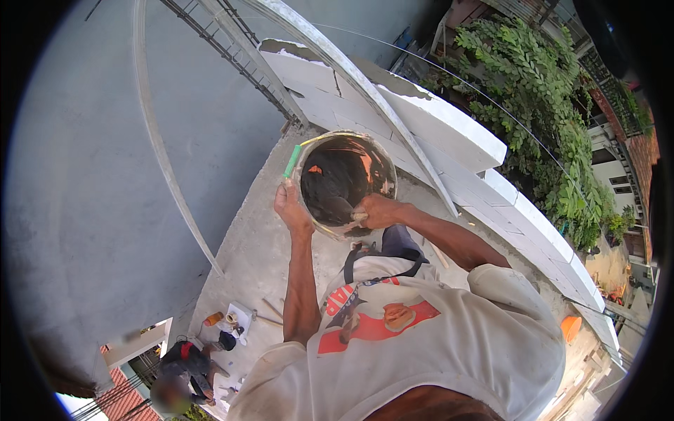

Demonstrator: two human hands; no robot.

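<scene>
In front of me stands a bucket (390,165), its inside smeared with dark grey wet mortar (330,172) and showing orange patches. A yellow wire handle with a green grip (292,161) rests against its left rim. My left hand (291,203) is closed on the rim at the near left, just below that grip. Inside the near right of the bucket, my right hand (378,211) is closed round the handle of a trowel (338,209). The trowel's blade lies against the mortar and is partly hard to tell from it.
A low white block wall (449,172) runs along the right, with a long pale bar (393,119) slanting across it. Steel rebar (232,52) rises at the far left. Another person (186,365) is at the lower left, near tools. An orange container (570,328) lies right.
</scene>
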